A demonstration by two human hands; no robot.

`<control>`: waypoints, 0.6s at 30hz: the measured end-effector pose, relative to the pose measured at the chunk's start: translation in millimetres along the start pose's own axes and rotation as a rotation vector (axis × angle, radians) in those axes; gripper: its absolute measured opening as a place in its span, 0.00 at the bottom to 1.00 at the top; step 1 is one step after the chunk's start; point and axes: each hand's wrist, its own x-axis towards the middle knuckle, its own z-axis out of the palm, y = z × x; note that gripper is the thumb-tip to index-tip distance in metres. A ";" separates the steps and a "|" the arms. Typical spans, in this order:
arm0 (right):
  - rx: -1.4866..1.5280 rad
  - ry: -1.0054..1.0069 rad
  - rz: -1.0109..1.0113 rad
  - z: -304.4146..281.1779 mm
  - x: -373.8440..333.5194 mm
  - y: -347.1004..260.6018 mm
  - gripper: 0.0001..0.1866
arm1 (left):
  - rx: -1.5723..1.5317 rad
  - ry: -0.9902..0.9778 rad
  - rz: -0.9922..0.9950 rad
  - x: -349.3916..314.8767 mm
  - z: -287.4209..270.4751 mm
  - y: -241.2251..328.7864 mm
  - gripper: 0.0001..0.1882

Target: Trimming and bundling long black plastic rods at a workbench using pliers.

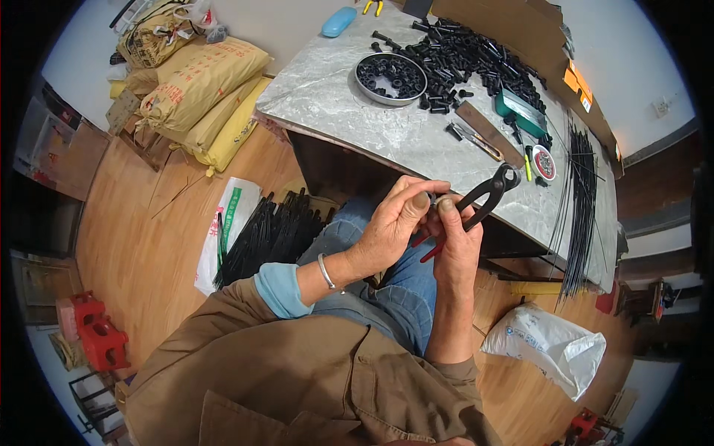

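Left hand [390, 227] pinching a small dark part [433, 199] at fingertips, near, over lap. Right hand [457, 245] clamped around red-handled black pincers [483, 197], beak pointing far right. Likely fitting step; next calls for steady alignment.

Grey marble table [349, 111], metal bowl [390, 77], black parts heap [476, 56], black rods [580, 193]

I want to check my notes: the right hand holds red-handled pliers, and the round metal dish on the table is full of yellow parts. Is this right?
Not quite. In the head view the round metal dish holds black parts, not yellow ones. The right hand does hold the red-handled pliers.
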 end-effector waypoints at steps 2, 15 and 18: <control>0.005 0.001 -0.012 -1.1 0.4 0.8 0.10 | 0.017 -0.007 0.031 1.2 0.0 -1.4 0.28; 0.018 0.025 -0.035 2.1 -2.5 3.1 0.10 | -0.018 -0.013 0.050 -0.7 2.3 -8.0 0.27; -0.329 0.171 -0.146 12.2 -11.0 0.7 0.10 | 0.040 0.008 0.057 -2.1 0.3 -9.6 0.25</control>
